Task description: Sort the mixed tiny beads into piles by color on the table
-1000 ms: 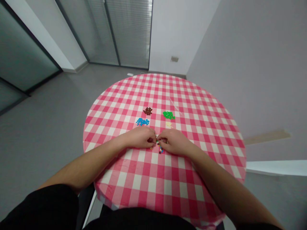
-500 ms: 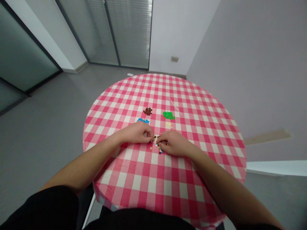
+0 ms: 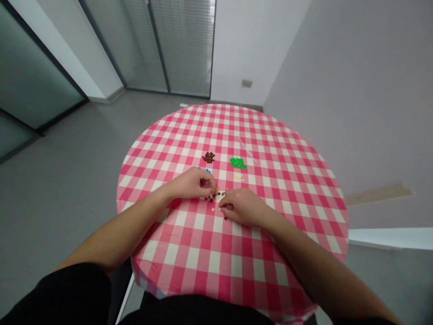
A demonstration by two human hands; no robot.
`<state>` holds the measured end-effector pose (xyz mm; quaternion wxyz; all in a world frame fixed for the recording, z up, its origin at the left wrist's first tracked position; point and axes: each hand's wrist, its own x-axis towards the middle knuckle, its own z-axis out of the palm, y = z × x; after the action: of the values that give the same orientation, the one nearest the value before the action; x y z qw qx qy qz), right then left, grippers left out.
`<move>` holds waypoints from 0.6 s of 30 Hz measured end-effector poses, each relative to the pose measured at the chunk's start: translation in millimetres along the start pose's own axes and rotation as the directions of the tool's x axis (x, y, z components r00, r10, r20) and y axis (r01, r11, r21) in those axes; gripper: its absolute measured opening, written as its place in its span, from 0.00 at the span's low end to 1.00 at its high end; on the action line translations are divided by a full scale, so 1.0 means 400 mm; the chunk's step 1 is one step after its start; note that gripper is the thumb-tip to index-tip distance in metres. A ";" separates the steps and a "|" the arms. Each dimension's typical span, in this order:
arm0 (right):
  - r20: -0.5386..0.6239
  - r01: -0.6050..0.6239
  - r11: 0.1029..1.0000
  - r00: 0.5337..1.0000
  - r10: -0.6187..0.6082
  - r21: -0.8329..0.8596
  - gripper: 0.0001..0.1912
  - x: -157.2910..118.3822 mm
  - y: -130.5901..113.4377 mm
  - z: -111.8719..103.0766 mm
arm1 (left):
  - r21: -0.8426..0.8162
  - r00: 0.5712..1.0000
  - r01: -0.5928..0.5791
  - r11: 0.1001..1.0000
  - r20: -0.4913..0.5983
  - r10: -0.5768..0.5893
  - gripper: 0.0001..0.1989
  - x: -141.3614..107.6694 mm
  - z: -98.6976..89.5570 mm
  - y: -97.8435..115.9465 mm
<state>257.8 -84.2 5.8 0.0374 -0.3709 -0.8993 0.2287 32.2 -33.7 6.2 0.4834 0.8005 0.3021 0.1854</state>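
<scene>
Honestly, I can't tell what my narrowly curled left hand (image 3: 195,183) and right hand (image 3: 244,205) hold, and a careless sweep could scatter the small brown-and-white, plastic-looking pieces (image 3: 220,195) between them.

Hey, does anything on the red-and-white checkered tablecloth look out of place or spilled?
Nothing looks damaged, but two bits look stray: a small dark brown piece lies just nearside of the right hand, away from the dark brown pile farther back, and a small yellowish piece sits by itself between the hands.
</scene>
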 end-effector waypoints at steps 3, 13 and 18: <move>0.021 -0.014 0.999 1.000 0.013 0.035 0.08 0.001 -0.004 -0.006 | -0.004 1.000 -0.002 1.000 -0.015 0.002 0.05 0.000 0.001 -0.001; 0.004 -0.062 0.996 0.998 0.062 0.056 0.10 -0.003 -0.001 -0.001 | 0.040 1.000 -0.013 0.999 0.006 0.013 0.06 0.002 0.005 -0.002; 0.033 -0.043 0.996 0.999 0.041 0.076 0.09 0.002 -0.001 -0.005 | 0.042 1.000 -0.026 0.999 0.015 0.025 0.06 0.004 0.006 0.001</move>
<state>257.2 -83.2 7.7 0.0327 -0.3844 -0.8823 0.2697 34.7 -34.2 5.4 0.4661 0.8156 0.2922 0.1791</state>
